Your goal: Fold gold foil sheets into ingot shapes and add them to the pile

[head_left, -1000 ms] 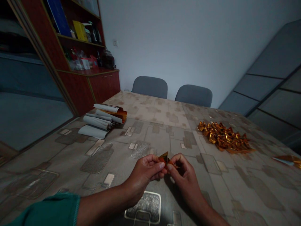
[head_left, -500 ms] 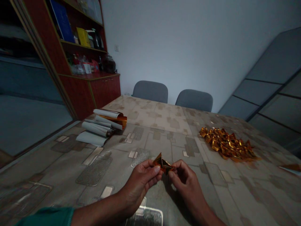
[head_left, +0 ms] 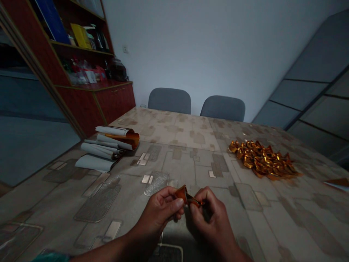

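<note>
Between my two hands, just above the table, is a small folded piece of gold foil paper (head_left: 181, 193) with a raised pointed corner. My left hand (head_left: 160, 209) pinches its left end between thumb and fingers. On the other end, the fingers of my right hand (head_left: 211, 214) are closed and partly cover it. Many folded gold foil pieces (head_left: 263, 160) lie grouped on the right of the table. A stack of curled foil sheets (head_left: 109, 147), pale on the outside and gold inside, sits on the left.
A patterned tablecloth covers the table (head_left: 180, 143). Two grey chairs (head_left: 169, 100) (head_left: 223, 108) stand at its far edge. A flat gold and pale sheet (head_left: 338, 183) lies at the right edge. A red-brown cabinet (head_left: 114, 102) with shelves is at the back left.
The foil piece has turned in my hands, its raised corner now showing a broader face. My right fingers have curled further around its end. The whole view has shifted slightly.
</note>
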`<act>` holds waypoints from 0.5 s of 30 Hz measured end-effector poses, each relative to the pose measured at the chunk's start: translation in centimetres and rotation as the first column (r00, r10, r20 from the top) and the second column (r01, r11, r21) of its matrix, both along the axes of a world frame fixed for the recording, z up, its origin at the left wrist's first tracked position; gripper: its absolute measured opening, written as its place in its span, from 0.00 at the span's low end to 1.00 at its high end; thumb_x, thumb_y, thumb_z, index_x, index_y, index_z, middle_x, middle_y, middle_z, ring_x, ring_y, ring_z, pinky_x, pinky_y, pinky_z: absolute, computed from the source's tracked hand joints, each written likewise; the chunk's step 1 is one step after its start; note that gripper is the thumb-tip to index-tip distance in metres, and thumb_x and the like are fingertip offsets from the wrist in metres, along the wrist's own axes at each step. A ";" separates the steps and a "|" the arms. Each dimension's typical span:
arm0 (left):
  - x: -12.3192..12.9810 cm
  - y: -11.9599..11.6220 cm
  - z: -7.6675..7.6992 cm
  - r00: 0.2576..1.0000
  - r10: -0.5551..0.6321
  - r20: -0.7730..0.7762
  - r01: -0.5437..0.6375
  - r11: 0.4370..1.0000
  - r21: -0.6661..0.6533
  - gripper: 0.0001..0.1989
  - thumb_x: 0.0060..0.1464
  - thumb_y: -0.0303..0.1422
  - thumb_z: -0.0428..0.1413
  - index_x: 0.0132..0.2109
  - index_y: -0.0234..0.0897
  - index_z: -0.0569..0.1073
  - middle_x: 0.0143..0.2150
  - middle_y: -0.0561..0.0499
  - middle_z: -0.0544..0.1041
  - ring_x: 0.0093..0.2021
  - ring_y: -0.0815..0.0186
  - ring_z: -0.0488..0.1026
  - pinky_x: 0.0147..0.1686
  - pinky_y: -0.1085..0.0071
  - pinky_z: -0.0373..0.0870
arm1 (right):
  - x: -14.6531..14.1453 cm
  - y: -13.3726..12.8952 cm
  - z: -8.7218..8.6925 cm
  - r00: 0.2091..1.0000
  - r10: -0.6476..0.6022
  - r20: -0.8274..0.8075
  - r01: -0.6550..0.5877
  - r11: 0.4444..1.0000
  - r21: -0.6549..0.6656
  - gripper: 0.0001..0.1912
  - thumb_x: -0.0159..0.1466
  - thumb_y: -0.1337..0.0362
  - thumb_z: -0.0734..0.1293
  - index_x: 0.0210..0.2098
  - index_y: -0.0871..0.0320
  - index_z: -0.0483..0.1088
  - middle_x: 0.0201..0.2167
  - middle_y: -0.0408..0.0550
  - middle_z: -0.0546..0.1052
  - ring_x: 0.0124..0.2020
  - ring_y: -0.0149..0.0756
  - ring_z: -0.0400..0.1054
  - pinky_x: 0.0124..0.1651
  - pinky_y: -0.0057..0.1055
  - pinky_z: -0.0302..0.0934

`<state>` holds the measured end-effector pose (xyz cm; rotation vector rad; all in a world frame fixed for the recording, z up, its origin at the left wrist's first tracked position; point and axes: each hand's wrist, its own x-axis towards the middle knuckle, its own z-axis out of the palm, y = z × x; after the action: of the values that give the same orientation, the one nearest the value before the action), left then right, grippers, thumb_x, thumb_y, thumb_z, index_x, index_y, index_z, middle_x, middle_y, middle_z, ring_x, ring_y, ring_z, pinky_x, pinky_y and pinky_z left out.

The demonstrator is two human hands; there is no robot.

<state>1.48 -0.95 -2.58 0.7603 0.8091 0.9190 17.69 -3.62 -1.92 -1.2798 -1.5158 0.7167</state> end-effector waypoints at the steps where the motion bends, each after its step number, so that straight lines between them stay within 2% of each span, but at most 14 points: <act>1: 0.0 -0.1 0.1 1.000 0.011 -0.001 -0.011 1.000 0.008 0.21 0.40 0.44 0.74 0.34 0.35 0.76 0.24 0.55 0.72 0.24 0.72 0.65 0.28 0.75 0.61 | -0.1 0.0 -0.1 1.000 -0.016 0.019 0.016 1.000 0.014 0.08 0.58 0.66 0.65 0.25 0.53 0.62 0.18 0.38 0.66 0.19 0.30 0.61 0.24 0.26 0.55; 5: 0.3 -0.3 0.2 0.999 0.027 0.027 -0.028 0.999 0.030 0.20 0.42 0.43 0.73 0.34 0.35 0.77 0.24 0.56 0.71 0.25 0.73 0.63 0.28 0.75 0.60 | -0.6 -0.3 -0.3 0.995 -0.057 0.077 0.052 0.997 0.065 0.10 0.58 0.66 0.65 0.24 0.53 0.60 0.17 0.36 0.62 0.18 0.29 0.57 0.22 0.25 0.51; 9: 0.4 -0.4 0.2 0.996 0.001 0.088 -0.002 1.000 0.007 0.20 0.41 0.42 0.74 0.34 0.34 0.77 0.25 0.56 0.70 0.25 0.74 0.62 0.28 0.76 0.59 | -0.9 -0.6 -0.1 0.998 -0.040 0.053 0.037 0.998 0.043 0.11 0.57 0.66 0.67 0.24 0.53 0.59 0.17 0.35 0.61 0.18 0.28 0.56 0.23 0.26 0.50; 12: 0.2 -0.3 0.3 0.986 -0.067 0.152 0.074 0.996 -0.041 0.21 0.41 0.42 0.74 0.36 0.34 0.78 0.26 0.54 0.72 0.26 0.73 0.64 0.30 0.76 0.59 | -0.6 -0.9 0.4 0.990 0.103 -0.093 -0.107 0.993 -0.040 0.11 0.58 0.62 0.69 0.26 0.53 0.61 0.20 0.37 0.65 0.21 0.31 0.60 0.26 0.27 0.53; 15: -0.3 -0.2 0.6 0.966 -0.183 0.181 0.194 0.980 -0.046 0.21 0.43 0.44 0.73 0.38 0.34 0.78 0.29 0.52 0.73 0.26 0.74 0.64 0.30 0.76 0.59 | -0.1 -1.0 0.9 0.888 0.248 -0.387 -0.322 0.936 -0.140 0.15 0.62 0.50 0.69 0.32 0.55 0.67 0.25 0.42 0.71 0.26 0.33 0.63 0.31 0.29 0.57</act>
<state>1.23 -1.16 -2.02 0.6782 0.5968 0.7735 17.59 -4.65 -0.97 -1.0000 -1.3583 1.2568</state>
